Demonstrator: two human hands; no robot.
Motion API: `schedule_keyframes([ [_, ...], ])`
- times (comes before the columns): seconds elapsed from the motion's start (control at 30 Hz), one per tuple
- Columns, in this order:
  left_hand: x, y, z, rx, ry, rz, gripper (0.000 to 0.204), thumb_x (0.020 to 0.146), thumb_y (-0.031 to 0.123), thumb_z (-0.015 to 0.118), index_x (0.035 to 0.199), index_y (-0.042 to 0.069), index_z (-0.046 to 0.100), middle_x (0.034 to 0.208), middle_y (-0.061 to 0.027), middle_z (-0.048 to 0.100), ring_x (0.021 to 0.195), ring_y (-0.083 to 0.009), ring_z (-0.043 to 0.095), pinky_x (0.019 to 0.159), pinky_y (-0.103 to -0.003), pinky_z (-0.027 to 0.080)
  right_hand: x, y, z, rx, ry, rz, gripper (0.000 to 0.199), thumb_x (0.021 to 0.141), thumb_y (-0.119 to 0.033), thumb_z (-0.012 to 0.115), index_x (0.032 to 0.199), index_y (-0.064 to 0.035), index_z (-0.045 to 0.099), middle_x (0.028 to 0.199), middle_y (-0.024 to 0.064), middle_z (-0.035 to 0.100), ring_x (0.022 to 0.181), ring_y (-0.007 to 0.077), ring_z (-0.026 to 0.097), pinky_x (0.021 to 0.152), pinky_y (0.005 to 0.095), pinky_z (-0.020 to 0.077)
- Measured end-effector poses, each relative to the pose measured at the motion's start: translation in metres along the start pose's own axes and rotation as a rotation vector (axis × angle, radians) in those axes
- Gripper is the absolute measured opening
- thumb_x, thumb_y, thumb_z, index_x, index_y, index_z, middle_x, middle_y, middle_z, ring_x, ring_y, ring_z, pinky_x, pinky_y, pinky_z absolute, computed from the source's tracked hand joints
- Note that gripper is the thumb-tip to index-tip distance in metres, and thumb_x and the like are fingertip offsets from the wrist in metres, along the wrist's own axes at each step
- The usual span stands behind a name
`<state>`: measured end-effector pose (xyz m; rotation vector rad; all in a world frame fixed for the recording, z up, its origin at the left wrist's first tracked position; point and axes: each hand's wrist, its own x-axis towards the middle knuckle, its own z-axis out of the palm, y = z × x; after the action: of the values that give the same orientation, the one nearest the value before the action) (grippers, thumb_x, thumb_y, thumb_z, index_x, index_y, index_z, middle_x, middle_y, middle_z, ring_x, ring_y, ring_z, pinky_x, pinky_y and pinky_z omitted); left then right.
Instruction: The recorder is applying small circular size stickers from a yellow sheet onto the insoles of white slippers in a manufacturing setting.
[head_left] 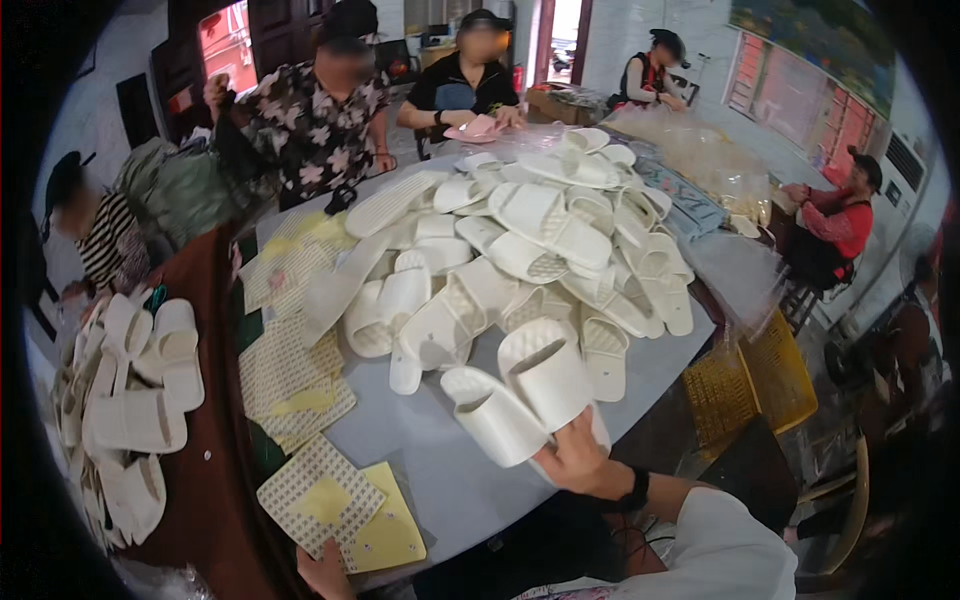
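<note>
In my right hand [582, 458] is a pair of off-white slide slippers, gripped together by the heel ends. One slipper [497, 418] lies to the left of the other slipper [548, 375], both with toes pointing away over the table. My left hand [322, 574] is at the near left edge, its fingers closed on the lower edge of a sheet of small printed stickers [318, 488]. A bare yellow patch shows where stickers are gone. Partly under it rests a yellow backing sheet [390, 520]. Beyond my hands rises a large heap of similar slippers [540, 225].
More sticker sheets [290, 375] spread along the left of the grey table [400, 440]. A brown-covered surface [215, 490] at left carries another slipper pile [130, 420]. Yellow crates [750, 380] stand at right. Several people surround the tables; one handles a pink slipper [478, 128].
</note>
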<state>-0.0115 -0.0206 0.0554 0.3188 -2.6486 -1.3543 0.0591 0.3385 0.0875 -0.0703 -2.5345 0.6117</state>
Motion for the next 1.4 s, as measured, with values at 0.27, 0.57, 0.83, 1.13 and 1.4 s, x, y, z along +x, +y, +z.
schedule_keyframes([
  [0.27, 0.002, -0.018, -0.001, -0.120, 0.055, 0.069, 0.034, 0.073, 0.008, 0.062, 0.105, -0.003, 0.055, 0.093, -0.0116, 0.061, 0.082, -0.0175, 0.054, 0.071, -0.030, 0.044, 0.167, 0.104, -0.094, -0.440, 0.521, -0.024, 0.034, 0.078, -0.027, 0.055, 0.075, 0.0061, 0.046, 0.085, 0.0242, 0.046, 0.083, 0.0363, 0.040, 0.076, 0.0454, 0.0295],
  [0.57, -0.021, 0.035, 0.007, -0.621, -0.003, -0.099, 0.030, 0.079, 0.007, 0.059, 0.106, -0.004, 0.053, 0.095, -0.0091, 0.058, 0.082, -0.0161, 0.053, 0.071, -0.028, 0.043, 0.269, 0.271, -0.112, -0.301, 0.088, 0.743, 0.065, 0.082, -0.054, 0.034, 0.118, -0.0008, 0.046, 0.122, 0.0217, 0.044, 0.119, 0.0382, 0.033, 0.098, 0.0501, 0.0191],
  [0.83, -0.012, -0.009, -0.007, -1.178, -0.163, -0.122, 0.039, 0.083, 0.006, 0.049, 0.120, -0.003, 0.039, 0.107, -0.0134, 0.054, 0.090, -0.0193, 0.056, 0.076, -0.028, 0.046, 0.238, 0.257, -0.099, -0.358, 0.092, 0.500, 0.069, 0.081, -0.056, 0.037, 0.108, 0.0053, 0.053, 0.110, 0.0281, 0.051, 0.105, 0.0417, 0.048, 0.090, 0.0471, 0.0353],
  [1.13, -0.029, 0.020, 0.004, -1.341, -0.170, -0.330, 0.033, 0.079, 0.003, 0.053, 0.111, 0.000, 0.048, 0.102, -0.0097, 0.058, 0.086, -0.0174, 0.059, 0.076, -0.027, 0.047, 0.170, 0.168, -0.078, -0.444, 0.497, 0.008, 0.049, 0.086, -0.023, 0.050, 0.122, 0.0060, 0.036, 0.124, 0.0261, 0.038, 0.115, 0.0364, 0.038, 0.096, 0.0408, 0.0294],
  [1.4, -0.051, 0.060, 0.048, -1.189, -0.401, -0.425, 0.026, 0.077, -0.001, 0.058, 0.102, -0.003, 0.053, 0.096, -0.0117, 0.061, 0.081, -0.0173, 0.061, 0.071, -0.028, 0.050, 0.042, -0.019, 0.002, 1.204, -0.658, 0.237, 0.054, 0.090, -0.016, 0.042, 0.135, -0.0024, 0.016, 0.129, 0.0118, 0.036, 0.112, 0.0190, 0.042, 0.094, 0.0321, 0.0341],
])
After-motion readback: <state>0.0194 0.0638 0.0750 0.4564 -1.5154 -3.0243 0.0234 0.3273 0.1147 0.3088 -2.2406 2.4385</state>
